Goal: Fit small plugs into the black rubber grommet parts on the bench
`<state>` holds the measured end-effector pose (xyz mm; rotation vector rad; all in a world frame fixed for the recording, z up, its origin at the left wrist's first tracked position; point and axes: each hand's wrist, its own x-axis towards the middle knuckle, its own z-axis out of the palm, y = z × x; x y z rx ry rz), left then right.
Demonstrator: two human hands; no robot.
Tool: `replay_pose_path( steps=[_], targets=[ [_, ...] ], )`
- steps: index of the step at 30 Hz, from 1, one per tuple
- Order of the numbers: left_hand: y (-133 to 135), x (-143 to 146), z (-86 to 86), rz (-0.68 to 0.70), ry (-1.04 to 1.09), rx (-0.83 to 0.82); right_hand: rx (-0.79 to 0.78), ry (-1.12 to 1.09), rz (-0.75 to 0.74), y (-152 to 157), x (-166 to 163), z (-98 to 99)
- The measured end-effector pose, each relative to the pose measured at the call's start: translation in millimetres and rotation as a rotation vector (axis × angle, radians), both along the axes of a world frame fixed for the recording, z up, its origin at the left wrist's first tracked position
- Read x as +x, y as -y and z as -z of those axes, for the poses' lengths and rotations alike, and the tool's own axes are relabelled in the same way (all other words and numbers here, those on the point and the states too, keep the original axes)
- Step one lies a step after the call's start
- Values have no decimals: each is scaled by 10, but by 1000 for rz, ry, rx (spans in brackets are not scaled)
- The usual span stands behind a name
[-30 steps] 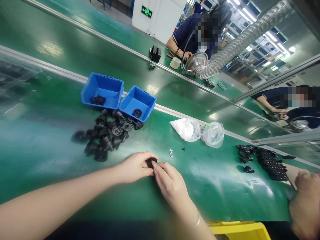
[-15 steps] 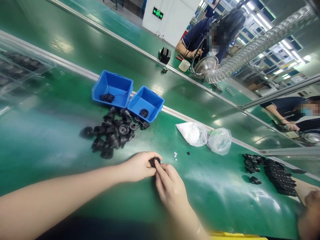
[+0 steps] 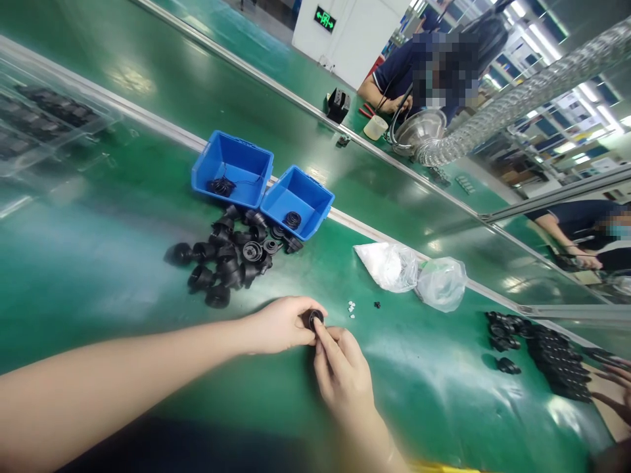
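My left hand (image 3: 280, 323) is closed around a small round black part (image 3: 314, 319), held just above the green belt (image 3: 123, 276). My right hand (image 3: 342, 374) meets it from the right, with its fingertips pinched against the part's rim. A heap of several similar black parts (image 3: 231, 256) lies on the belt to the upper left of my hands. Tiny white pieces (image 3: 351, 307) and a small black piece (image 3: 377, 305) lie just right of the held part.
Two blue bins (image 3: 234, 167) (image 3: 298, 197) with black rings stand behind the heap. Two clear plastic bags (image 3: 389, 266) (image 3: 441, 282) lie to the right. Rows of black parts (image 3: 547, 351) lie far right, near another person's fingers (image 3: 614, 387). Two people work across the line.
Both hands stay joined on the black part. The view has shifted, so everything sits a little further right in the picture. The other person's hand at the far right has drawn back.
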<state>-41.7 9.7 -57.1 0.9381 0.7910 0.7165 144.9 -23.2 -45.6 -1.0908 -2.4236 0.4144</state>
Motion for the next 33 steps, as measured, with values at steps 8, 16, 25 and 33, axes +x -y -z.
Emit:
replay_pose_path(
  steps=[8, 16, 25, 33],
  targets=[
    [-6, 5, -5, -2, 11, -17, 23, 21, 11, 5, 19, -1],
    [-3, -8, -24, 12, -94, 67, 56, 152, -13, -19, 11, 18],
    [-6, -26, -69, 16, -120, 75, 17, 230, -67, -52, 22, -54],
    [15, -13, -1, 17, -28, 90, 81, 48, 3, -26, 16, -39]
  ],
)
